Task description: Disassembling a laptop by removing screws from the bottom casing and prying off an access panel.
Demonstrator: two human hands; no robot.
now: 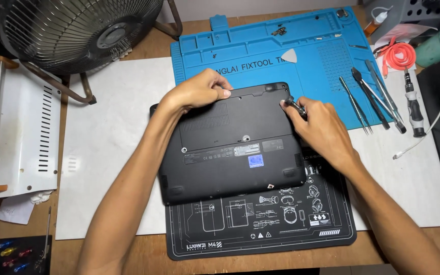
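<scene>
A wooden tabletop (143,252) fills the view from above, with a large white sheet (113,153) spread over most of it. At the top left stands a round metal fan (77,30), and below it on the left edge sits a white perforated metal panel (26,132). A blue silicone repair mat (260,51) lies at the top centre, and a black work mat (260,224) with white line drawings lies nearer to you.

A black laptop (230,147) rests upside down, partly on the black work mat and touching the lower edge of the blue repair mat, so its base panel faces you. Your left hand (199,91) presses on the laptop's far left edge, its fingers (220,93) curled in and resting on the casing, holding nothing. Your right hand (322,127) is at the laptop's far right corner, its fingers (287,104) pinched closed around a small dark screwdriver (297,107) whose tip meets that corner.

To the right of your right hand, several slim metal tools (373,99) lie side by side across the blue mat's edge and the white sheet. Just beyond them lies a black-handled screwdriver (413,109), and above it a coiled pink cable (398,55). A white triangular pick (291,56) sits on the blue mat. At the bottom left corner lies a small case of coloured bits (14,254).
</scene>
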